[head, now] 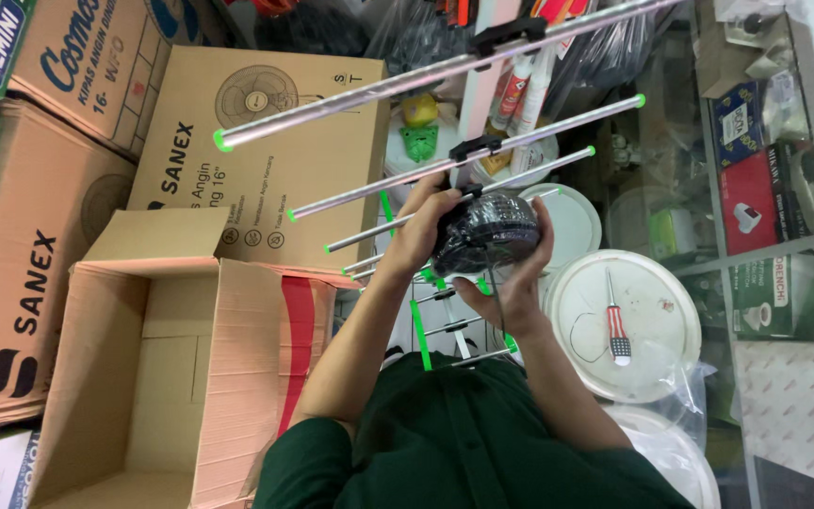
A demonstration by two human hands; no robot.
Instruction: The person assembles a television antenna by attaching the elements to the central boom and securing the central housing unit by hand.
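Note:
Both my hands hold a bundle of coiled black cable (487, 231) wrapped in clear plastic. My left hand (418, 231) grips its left side, with the fingers over the top. My right hand (523, 283) cups it from below and from the right. The bundle sits against a metal antenna (463, 156), whose long silver rods with green end caps run across the view. The antenna's green-and-silver lower frame (423, 330) shows between my forearms.
An open empty cardboard box (143, 377) stands at the lower left, with closed fan cartons (266, 151) stacked behind it. A red-and-white screwdriver (617, 330) lies on a white bucket lid (661, 311) to the right. Glass shelves (774, 250) with small packages fill the right side.

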